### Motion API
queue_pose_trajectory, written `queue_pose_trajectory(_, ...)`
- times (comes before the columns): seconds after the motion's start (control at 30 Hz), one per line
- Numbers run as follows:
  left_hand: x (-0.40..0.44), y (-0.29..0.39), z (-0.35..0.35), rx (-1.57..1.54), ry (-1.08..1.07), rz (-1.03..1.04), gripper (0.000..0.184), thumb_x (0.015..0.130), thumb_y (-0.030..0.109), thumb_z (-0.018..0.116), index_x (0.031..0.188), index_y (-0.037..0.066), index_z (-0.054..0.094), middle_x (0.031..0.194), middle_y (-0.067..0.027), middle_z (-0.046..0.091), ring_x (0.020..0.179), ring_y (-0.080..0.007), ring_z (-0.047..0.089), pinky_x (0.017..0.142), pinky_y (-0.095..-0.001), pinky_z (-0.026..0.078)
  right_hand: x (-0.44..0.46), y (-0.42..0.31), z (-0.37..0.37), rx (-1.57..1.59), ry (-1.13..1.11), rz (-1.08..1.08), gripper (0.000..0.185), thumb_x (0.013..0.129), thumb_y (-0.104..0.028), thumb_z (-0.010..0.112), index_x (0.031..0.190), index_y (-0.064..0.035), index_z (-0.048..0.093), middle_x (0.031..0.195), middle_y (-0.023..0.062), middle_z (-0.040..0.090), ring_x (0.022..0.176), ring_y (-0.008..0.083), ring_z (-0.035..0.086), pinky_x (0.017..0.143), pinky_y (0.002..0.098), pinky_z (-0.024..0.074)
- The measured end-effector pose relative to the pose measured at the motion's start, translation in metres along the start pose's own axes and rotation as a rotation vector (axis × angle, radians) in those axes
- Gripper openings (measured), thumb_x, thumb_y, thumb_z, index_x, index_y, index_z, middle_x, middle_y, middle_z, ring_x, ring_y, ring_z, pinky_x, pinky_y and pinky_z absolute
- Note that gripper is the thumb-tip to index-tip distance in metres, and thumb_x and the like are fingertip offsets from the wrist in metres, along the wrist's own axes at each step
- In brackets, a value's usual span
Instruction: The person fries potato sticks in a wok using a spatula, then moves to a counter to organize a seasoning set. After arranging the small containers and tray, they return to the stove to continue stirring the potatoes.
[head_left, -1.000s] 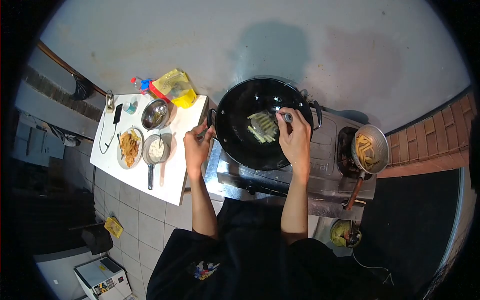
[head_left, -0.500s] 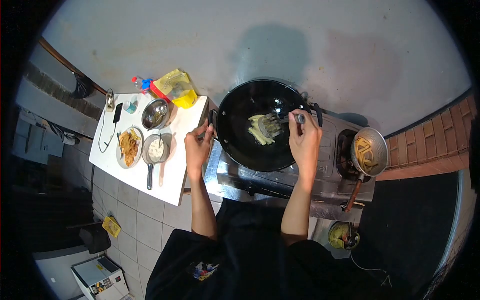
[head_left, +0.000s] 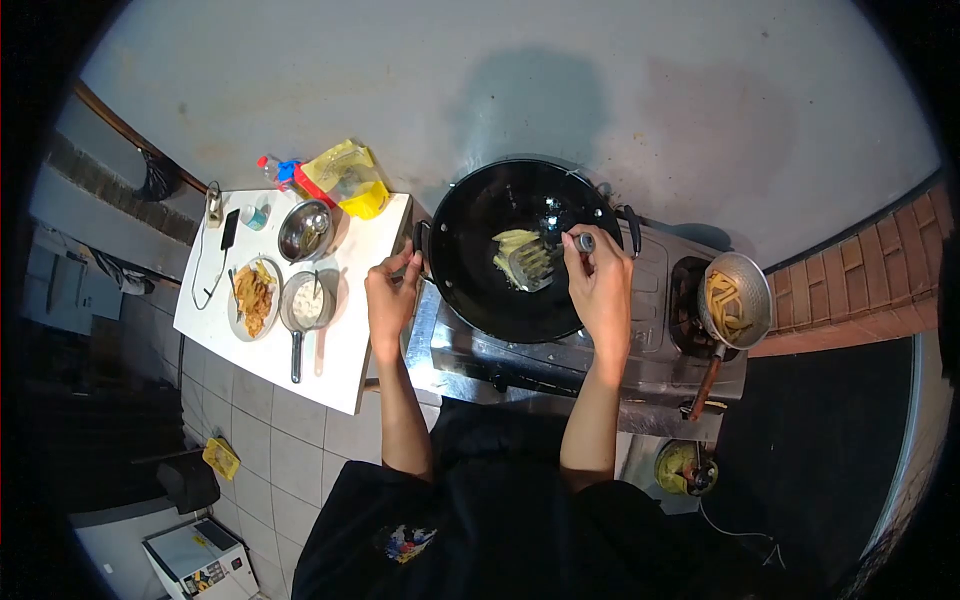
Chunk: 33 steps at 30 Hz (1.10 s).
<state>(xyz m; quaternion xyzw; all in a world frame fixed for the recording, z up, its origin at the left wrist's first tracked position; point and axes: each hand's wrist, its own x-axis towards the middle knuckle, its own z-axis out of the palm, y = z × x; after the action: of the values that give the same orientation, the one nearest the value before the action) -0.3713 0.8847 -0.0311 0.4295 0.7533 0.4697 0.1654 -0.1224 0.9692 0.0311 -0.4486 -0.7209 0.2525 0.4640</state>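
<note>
A large black wok (head_left: 495,310) stands on the stove, with pale, battered-looking pieces of food (head_left: 514,240) in its middle. My left hand (head_left: 392,305) is at the wok's left side, fingers closed on its looped handle (head_left: 421,238). Over the right half of the wok, my right hand (head_left: 602,300) grips a slotted metal spatula (head_left: 530,268) by its handle. The spatula's head rests against the food and partly covers it.
On the right of the stove (head_left: 650,290) sits a saucepan (head_left: 763,300) holding fries. A white table (head_left: 340,370) at left bears a plate of fried food (head_left: 240,318), a small pan of white mix (head_left: 308,300), a metal bowl (head_left: 290,237) and a yellow bag (head_left: 350,175).
The spatula has shifted slightly left and down across the food, and my right hand has moved a little with it. My left hand stays at the wok handle.
</note>
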Motion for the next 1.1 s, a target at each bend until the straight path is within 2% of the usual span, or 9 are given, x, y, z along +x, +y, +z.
queue_pose_trajectory(0.23,-0.0012,-0.0003,0.0013,-0.047,-0.001,-0.025,0.028,0.09,0.014,0.065,0.106,-0.009,0.066,0.113,-0.0221,0.066,0.099,-0.0212,0.066,0.084,-0.0346,0.052,-0.0005,0.0015,0.0,-0.017,-0.013,0.01,0.012,0.088,-0.008,0.065,0.092,0.0031,0.062,0.079,0.0171,0.061,0.063,0.0293,0.062,0.058,0.0374,0.0474)
queue_pose_trajectory(0.63,-0.0031,0.0028,0.0011,-0.054,0.001,-0.039,0.027,0.09,0.014,0.065,0.105,-0.008,0.067,0.113,-0.0211,0.066,0.094,-0.0216,0.068,0.079,-0.0358,0.054,-0.0023,-0.0006,0.0013,-0.035,-0.017,0.019,0.013,0.088,-0.007,0.065,0.094,0.0037,0.063,0.08,0.017,0.061,0.064,0.029,0.061,0.06,0.0373,0.047)
queue_pose_trajectory(0.93,-0.006,0.0069,-0.0004,-0.047,-0.006,-0.042,0.029,0.091,0.014,0.065,0.109,-0.009,0.065,0.114,-0.0213,0.066,0.099,-0.021,0.066,0.084,-0.0344,0.052,-0.002,0.0017,0.0038,-0.032,-0.019,0.017,0.014,0.088,-0.009,0.065,0.095,0.0032,0.063,0.081,0.0175,0.061,0.063,0.0298,0.061,0.06,0.0381,0.0469)
queue_pose_trajectory(1.1,-0.0043,0.0028,0.001,-0.052,-0.012,-0.058,0.029,0.091,0.015,0.066,0.108,-0.009,0.066,0.113,-0.0205,0.067,0.097,-0.0213,0.067,0.082,-0.0344,0.053,-0.0021,-0.001,0.0037,-0.036,-0.045,0.006,0.013,0.089,-0.01,0.064,0.094,0.0018,0.062,0.082,0.0173,0.06,0.064,0.0309,0.061,0.06,0.0392,0.0469)
